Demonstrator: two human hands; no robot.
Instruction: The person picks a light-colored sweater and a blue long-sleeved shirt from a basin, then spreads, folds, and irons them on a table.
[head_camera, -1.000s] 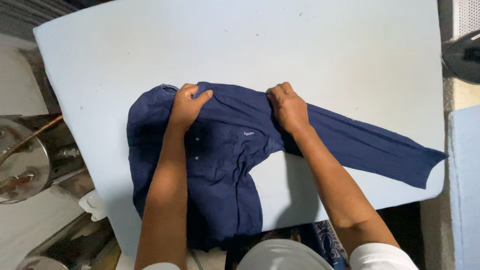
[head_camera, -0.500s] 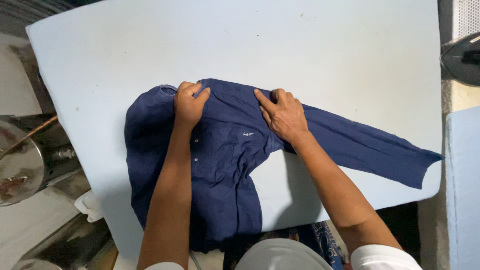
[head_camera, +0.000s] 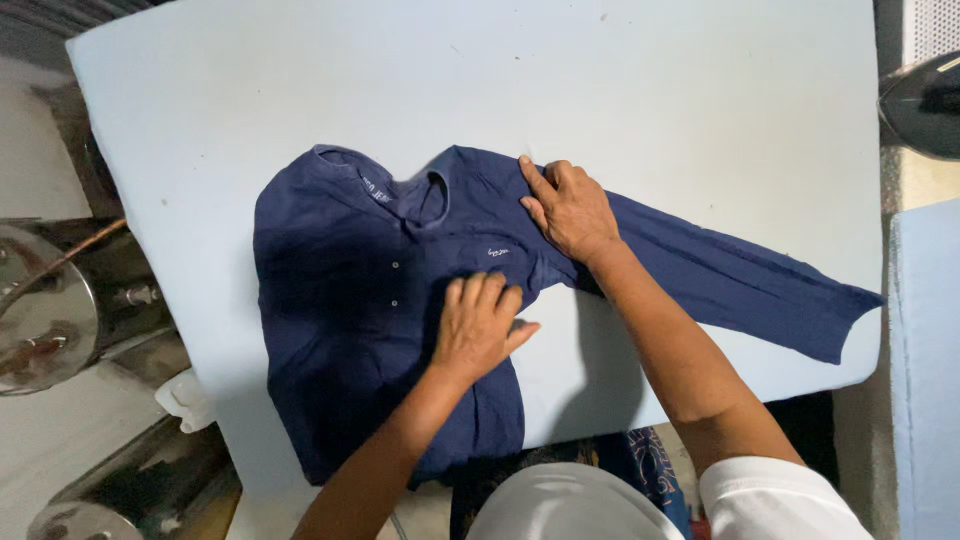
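Note:
A navy blue button-front shirt (head_camera: 350, 290) lies flat on a pale blue padded board (head_camera: 620, 90), collar toward the far side. One sleeve (head_camera: 740, 275) stretches out to the right edge. My left hand (head_camera: 480, 325) rests flat, palm down, on the shirt's front near the right side seam. My right hand (head_camera: 568, 208) presses flat on the shoulder where that sleeve begins. Neither hand grips the cloth.
A dark iron (head_camera: 925, 100) sits at the far right edge. Shiny metal vessels (head_camera: 45, 320) stand at the left, below the board, with another (head_camera: 140, 495) lower down. A second pale blue surface (head_camera: 925, 370) is at the right. The shirt's hem hangs over the near edge.
My left hand slid from the collar down to the shirt's lower front. My right hand shifted slightly along the shoulder. The collar now lies uncovered.

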